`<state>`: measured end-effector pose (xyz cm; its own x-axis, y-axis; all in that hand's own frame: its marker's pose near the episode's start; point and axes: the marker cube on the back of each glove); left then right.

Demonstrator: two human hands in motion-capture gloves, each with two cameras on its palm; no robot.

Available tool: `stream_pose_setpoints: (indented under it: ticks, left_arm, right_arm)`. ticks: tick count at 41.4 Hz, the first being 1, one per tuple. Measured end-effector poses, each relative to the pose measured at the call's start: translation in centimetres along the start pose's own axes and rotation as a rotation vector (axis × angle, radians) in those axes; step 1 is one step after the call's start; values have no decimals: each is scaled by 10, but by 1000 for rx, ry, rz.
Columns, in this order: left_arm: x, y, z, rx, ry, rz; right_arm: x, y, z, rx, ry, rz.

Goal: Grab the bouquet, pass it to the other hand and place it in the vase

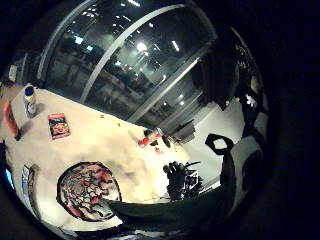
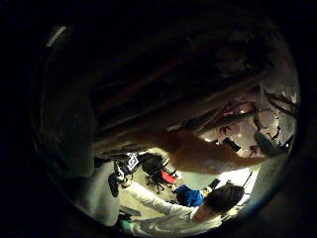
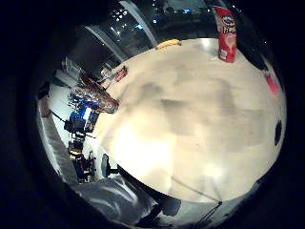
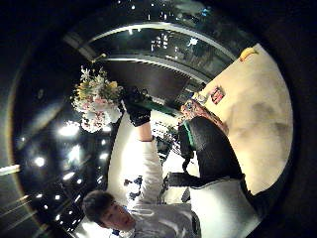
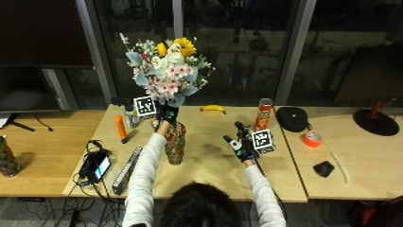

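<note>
My left hand [image 5: 166,114] grips the stems of the bouquet [image 5: 167,71] and holds it upright, high above the table. Its white, pink and yellow flowers rise over the hand. Directly below stands the patterned vase [image 5: 175,143], upright on the wooden table [image 5: 214,165]; its open mouth [image 1: 88,191] shows from above. The stems [image 2: 173,111] run close across the left palm. My right hand [image 5: 241,144] hovers over the table to the right of the vase, fingers spread, holding nothing. The right thumb side view shows the bouquet [image 4: 96,100] and the left hand [image 4: 136,112] gripping it.
A red chip can [image 5: 263,114] and a banana [image 5: 213,109] lie behind the right hand. A black pouch [image 5: 292,118], orange tape roll [image 5: 311,139] and black mouse [image 5: 323,168] lie to the right. An orange tool [image 5: 119,128], bottle [image 5: 130,116] and cabled device [image 5: 98,165] lie to the left.
</note>
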<state>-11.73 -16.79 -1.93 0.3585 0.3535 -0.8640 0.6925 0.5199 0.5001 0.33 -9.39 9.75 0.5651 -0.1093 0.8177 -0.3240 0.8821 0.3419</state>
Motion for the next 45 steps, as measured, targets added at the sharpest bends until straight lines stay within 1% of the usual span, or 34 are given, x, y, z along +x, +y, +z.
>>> stream_pose_setpoints:
  ticks: [1,2,4,6,9,10,12,14,16,17,18,20,21,23,27,29,34,38,42,45]
  left_arm:
    - [-4,1,-1,-11,5,6]
    - [-11,2,-3,-29,-4,-14]
    - [-29,10,-8,-102,-41,-96]
    - [-48,26,-17,-241,-59,-167]
    - [-87,61,-36,-511,-96,-270]
    - [-103,74,-44,-582,-116,-302]
    - [-127,100,-62,-675,-156,-363]
    - [-130,125,-83,-718,-195,-410]
    - [-121,145,-104,-725,-244,-413]
    - [-118,152,-113,-722,-268,-410]
    - [-116,157,-121,-719,-288,-421]
    - [-111,164,-135,-719,-312,-469]
    - [-109,165,-142,-719,-314,-487]
    - [-108,164,-152,-712,-308,-498]
    - [-126,152,-171,-697,-288,-505]
    - [-130,146,-178,-697,-268,-508]
    - [-121,140,-186,-680,-244,-505]
    - [-113,144,-187,-661,-209,-499]
    - [-111,151,-185,-666,-185,-506]
    - [-111,153,-185,-685,-179,-504]
  right_arm:
    - [3,-1,1,-3,-2,3]
    - [7,-2,1,-7,-1,4]
    - [12,-4,2,-14,3,4]
    - [18,-5,2,-19,7,4]
    - [26,-4,1,-28,13,17]
    - [31,-4,0,-32,16,24]
    - [40,-2,-1,-48,13,34]
    - [38,7,-4,-109,-41,13]
    - [24,22,-9,-203,-135,-23]
    - [21,27,-11,-217,-135,-18]
    - [24,28,-12,-192,-80,9]
    - [40,23,-11,-84,95,53]
    - [49,21,-11,-43,158,49]
    - [62,21,-11,-6,233,47]
    - [79,36,-12,-32,299,173]
    - [88,43,-10,-48,317,210]
    - [104,51,5,-42,280,169]
    - [128,54,20,-9,338,144]
    - [133,64,34,-30,334,182]
    - [140,65,35,-27,390,207]
